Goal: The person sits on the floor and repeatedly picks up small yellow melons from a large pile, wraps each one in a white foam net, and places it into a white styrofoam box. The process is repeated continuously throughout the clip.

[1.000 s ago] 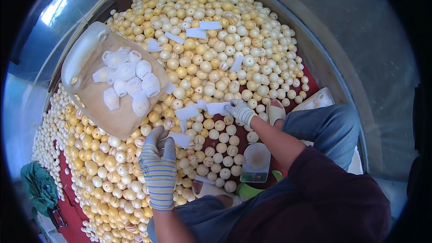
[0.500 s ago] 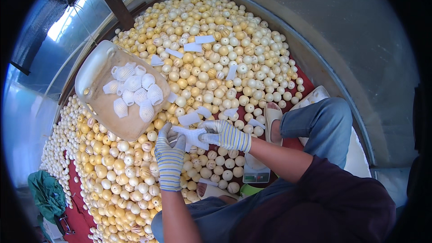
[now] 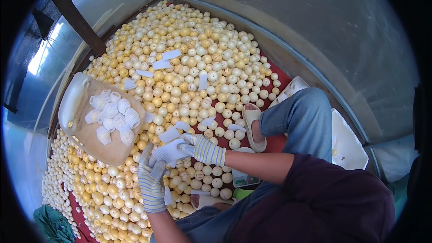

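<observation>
A white foam net sleeve (image 3: 170,152) stretches between my two gloved hands, above the heap of round, pale yellow fruits (image 3: 108,198). My left hand (image 3: 150,182) grips its left end with fingers and thumb. At the other end, my right hand (image 3: 203,149) pinches the sleeve's edge. Whether a fruit sits inside the sleeve, I cannot tell. Both gloves are knitted, with blue and yellow stripes. Flat white sleeves (image 3: 169,135) lie on the fruits just beyond my hands. To the left, a beige plastic tub (image 3: 112,155) holds several fruits wrapped in white netting (image 3: 110,110).
More flat white pieces (image 3: 171,54) are scattered over the heap. Near my feet is a small scale (image 3: 245,180) beside a green object (image 3: 242,193). A white foam box (image 3: 346,146) stands right of my knee. Sheeted walls (image 3: 315,27) and a dark post (image 3: 76,15) border the heap.
The view has shifted, so the heap and tub now appear farther left and lower. The sleeve between my hands now looks broader, with its mesh showing. Both hands have kept hold of it.
</observation>
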Motion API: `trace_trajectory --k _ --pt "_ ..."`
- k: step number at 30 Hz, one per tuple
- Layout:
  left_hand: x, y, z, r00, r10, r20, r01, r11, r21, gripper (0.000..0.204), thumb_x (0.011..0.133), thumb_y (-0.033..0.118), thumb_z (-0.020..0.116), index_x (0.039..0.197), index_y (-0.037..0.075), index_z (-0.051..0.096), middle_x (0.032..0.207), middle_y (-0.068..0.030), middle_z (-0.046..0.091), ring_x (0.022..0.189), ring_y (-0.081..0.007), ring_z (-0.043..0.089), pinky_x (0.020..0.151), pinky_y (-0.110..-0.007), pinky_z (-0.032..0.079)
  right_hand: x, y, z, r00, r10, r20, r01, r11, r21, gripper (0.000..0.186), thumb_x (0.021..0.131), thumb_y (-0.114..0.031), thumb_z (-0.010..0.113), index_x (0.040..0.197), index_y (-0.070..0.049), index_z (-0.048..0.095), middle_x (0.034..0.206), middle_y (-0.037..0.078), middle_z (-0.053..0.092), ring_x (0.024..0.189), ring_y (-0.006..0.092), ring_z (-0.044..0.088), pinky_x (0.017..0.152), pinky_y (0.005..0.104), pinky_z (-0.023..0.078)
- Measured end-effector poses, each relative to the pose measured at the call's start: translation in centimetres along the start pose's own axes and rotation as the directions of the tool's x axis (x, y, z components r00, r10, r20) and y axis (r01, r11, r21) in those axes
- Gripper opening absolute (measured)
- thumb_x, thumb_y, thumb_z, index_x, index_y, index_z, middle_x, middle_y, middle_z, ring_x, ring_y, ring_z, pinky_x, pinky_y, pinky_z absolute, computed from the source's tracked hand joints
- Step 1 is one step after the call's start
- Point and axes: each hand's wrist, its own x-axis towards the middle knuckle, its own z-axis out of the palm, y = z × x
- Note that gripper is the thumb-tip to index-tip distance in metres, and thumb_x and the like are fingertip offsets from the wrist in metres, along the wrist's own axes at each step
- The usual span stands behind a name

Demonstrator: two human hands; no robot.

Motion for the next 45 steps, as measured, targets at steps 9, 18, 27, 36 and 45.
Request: trace_trajectory --k 9,18,27,36,45 --pt "1.3 -1.8 -0.3 0.981 -0.191 0.028 0.180 0.955 0.237 0.041 0.085 0.008 0.068 0.123 -0.003 0.058 0.111 -0.0103 0.063 0.080 -0.0102 0.062 0.054 -0.019 0.052 3.3 4.7 -2.6 0.969 0.118 0.216 -0.081 0.981 -0.174 0.032 0.101 -0.030 0.049 0.103 -0.002 0.065 0.089 0.001 0.067 0.078 0.0105 0.061 0.072 0.0310 0.053" --pt "2.1 -2.8 1.9 0.955 -0.297 -0.021 0.274 0.848 0.454 0.037 0.088 0.008 0.062 0.123 -0.003 0.058 0.101 -0.0086 0.064 0.073 -0.0092 0.058 0.057 -0.020 0.051 9.3 14.7 -22.4 0.929 0.170 -0.329 -0.368 0.525 -0.767 0.044 0.092 -0.020 0.053 0.135 -0.009 0.048 0.132 0.018 0.052 0.121 0.0349 0.052 0.103 0.0408 0.042" --pt "3.4 -3.4 2.0 0.934 -0.357 -0.008 0.294 0.757 0.583 0.039 0.086 0.003 0.059 0.125 -0.002 0.058 0.090 -0.0025 0.061 0.074 -0.0065 0.054 0.063 -0.018 0.046 12.3 14.1 -28.1 0.967 -0.064 -0.247 -0.255 -0.298 -0.920 0.032 0.087 -0.016 0.052 0.118 -0.012 0.058 0.137 0.017 0.046 0.127 0.0368 0.041 0.107 0.0524 0.028" --pt "3.5 -2.3 3.9 0.927 -0.370 -0.055 0.326 0.728 0.603 0.037 0.085 -0.001 0.057 0.122 -0.003 0.060 0.080 0.0008 0.058 0.069 -0.0040 0.050 0.063 -0.016 0.041 5.7 12.9 -34.0 0.691 -0.026 -0.723 -0.716 -0.161 -0.679 0.033 0.085 -0.029 0.056 0.109 -0.008 0.066 0.117 0.017 0.059 0.111 0.0320 0.051 0.096 0.0482 0.037" --pt "3.4 -2.8 3.8 0.917 -0.397 -0.045 0.330 0.689 0.646 0.037 0.086 -0.001 0.057 0.122 -0.002 0.060 0.082 -0.0036 0.063 0.069 -0.0060 0.054 0.065 -0.018 0.045 11.2 13.5 -30.0 0.930 -0.034 -0.365 -0.359 0.127 -0.925 0.037 0.084 -0.018 0.060 0.120 -0.008 0.057 0.118 0.018 0.057 0.112 0.0326 0.055 0.093 0.0460 0.045"
